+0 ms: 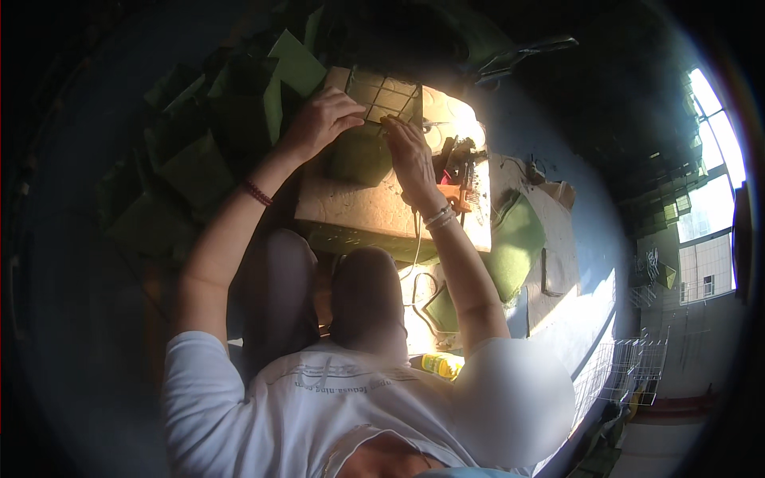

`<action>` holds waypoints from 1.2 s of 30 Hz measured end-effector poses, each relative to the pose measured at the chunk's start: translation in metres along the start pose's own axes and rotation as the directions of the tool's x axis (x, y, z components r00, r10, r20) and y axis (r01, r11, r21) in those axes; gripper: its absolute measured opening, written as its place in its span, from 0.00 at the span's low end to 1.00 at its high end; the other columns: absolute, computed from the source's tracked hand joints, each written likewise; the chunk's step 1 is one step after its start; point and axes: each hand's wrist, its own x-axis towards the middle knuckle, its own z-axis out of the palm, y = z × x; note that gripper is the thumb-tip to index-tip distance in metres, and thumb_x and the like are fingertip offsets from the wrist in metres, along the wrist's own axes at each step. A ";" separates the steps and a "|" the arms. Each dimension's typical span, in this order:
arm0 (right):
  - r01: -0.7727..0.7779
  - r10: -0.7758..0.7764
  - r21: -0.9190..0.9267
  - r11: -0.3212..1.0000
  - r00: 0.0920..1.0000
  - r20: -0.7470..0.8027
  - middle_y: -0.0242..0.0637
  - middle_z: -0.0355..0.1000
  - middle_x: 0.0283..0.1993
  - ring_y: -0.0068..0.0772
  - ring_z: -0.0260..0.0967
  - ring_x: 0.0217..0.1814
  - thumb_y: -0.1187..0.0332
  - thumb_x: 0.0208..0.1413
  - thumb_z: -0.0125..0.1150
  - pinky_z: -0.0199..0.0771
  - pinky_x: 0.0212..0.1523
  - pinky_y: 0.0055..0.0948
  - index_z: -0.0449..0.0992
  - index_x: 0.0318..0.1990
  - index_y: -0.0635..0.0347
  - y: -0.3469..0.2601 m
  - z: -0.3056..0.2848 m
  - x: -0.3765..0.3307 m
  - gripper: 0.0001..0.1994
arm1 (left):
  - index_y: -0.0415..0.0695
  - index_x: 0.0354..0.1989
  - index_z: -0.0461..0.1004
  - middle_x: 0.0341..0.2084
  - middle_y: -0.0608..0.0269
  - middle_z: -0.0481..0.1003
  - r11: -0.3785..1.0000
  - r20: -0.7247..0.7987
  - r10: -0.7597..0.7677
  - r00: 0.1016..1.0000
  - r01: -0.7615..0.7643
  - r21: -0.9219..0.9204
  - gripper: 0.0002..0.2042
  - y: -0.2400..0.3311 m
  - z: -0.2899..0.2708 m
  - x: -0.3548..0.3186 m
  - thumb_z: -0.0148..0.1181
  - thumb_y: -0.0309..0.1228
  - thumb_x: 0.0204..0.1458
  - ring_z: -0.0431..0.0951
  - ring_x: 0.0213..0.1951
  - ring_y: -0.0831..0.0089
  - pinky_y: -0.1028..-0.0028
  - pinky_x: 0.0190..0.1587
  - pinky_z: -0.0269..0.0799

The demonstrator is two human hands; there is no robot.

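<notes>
A dark wire grid [392,96] stands over the far part of a cardboard-coloured work surface, with a green sheet-like piece [360,158] hanging at its near side. My left hand [323,121] comes to the grid's left lower corner, thumb and forefinger drawn together at its edge. Bent fingers of my right hand [411,155] press together at the grid's lower right edge, where the green piece meets it. Exactly what lies between the fingertips of either hand is hard to make out. Sunlight falls on my right hand and the box top.
The cardboard box [351,209] stands before my knees. An orange-handled tool [453,195] lies on its right side near a dark cluttered heap. Several green folded pieces [195,163] pile up at left. More green material [514,239] lies at right; wire racks [637,362] stand beyond. A yellow container [442,365] is beside me.
</notes>
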 end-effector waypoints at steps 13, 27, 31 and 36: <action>0.109 -0.109 0.016 0.994 0.994 0.001 0.43 0.72 0.37 0.44 0.69 0.41 0.74 0.52 0.56 0.66 0.42 0.38 0.72 0.44 0.63 0.000 0.008 0.012 0.11 | 0.37 0.33 0.76 0.27 0.58 0.73 0.995 0.303 0.063 0.951 -0.082 0.049 0.08 -0.017 -0.001 0.002 0.62 0.28 0.47 0.72 0.41 0.63 0.69 0.43 0.70; -0.231 0.184 0.187 0.955 0.954 0.237 0.48 0.73 0.25 0.48 0.74 0.30 0.69 0.54 0.56 0.72 0.34 0.38 0.78 0.36 0.61 0.008 -0.002 0.029 0.07 | 0.38 0.33 0.77 0.30 0.58 0.74 0.996 0.264 0.077 0.961 -0.083 0.012 0.08 -0.017 0.006 0.003 0.63 0.28 0.47 0.73 0.39 0.63 0.68 0.44 0.71; -0.188 0.142 0.146 0.971 0.951 0.274 0.46 0.74 0.27 0.46 0.74 0.31 0.70 0.54 0.56 0.72 0.35 0.37 0.77 0.36 0.62 0.010 0.000 0.027 0.07 | 0.38 0.33 0.77 0.29 0.59 0.74 0.992 0.277 0.058 0.959 -0.086 0.092 0.07 -0.018 0.003 0.002 0.62 0.28 0.47 0.74 0.37 0.63 0.69 0.43 0.71; -0.087 0.078 -0.024 0.996 0.962 -0.263 0.41 0.74 0.34 0.42 0.71 0.36 0.73 0.54 0.56 0.69 0.38 0.35 0.74 0.32 0.62 -0.010 -0.006 0.018 0.03 | 0.38 0.30 0.77 0.28 0.60 0.73 0.986 0.259 0.044 0.965 -0.084 0.146 0.06 -0.022 0.003 0.002 0.61 0.28 0.48 0.74 0.37 0.64 0.70 0.42 0.71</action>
